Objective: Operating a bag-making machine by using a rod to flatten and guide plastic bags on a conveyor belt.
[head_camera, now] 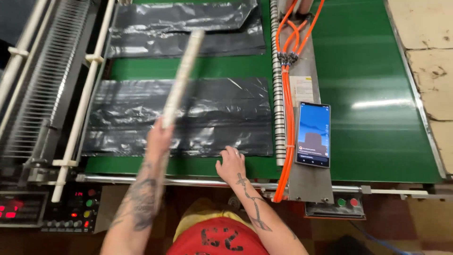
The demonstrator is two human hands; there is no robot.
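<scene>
My left hand (pixel 159 134) grips the near end of a long pale flat stick (pixel 181 78), which slants up and away over a stack of black plastic bags (pixel 122 118) lying on the green conveyor belt (pixel 368 71). My right hand (pixel 230 163) rests with fingers spread on the near edge of that stack, pressing the plastic. A second stack of black bags (pixel 188 28) lies farther up the belt.
A phone (pixel 313 134) with a lit screen lies on a grey metal divider beside orange hoses (pixel 289 94). White rods and a ribbed roller (pixel 45 80) run along the left. A control panel (pixel 71 210) with red displays and buttons sits at lower left.
</scene>
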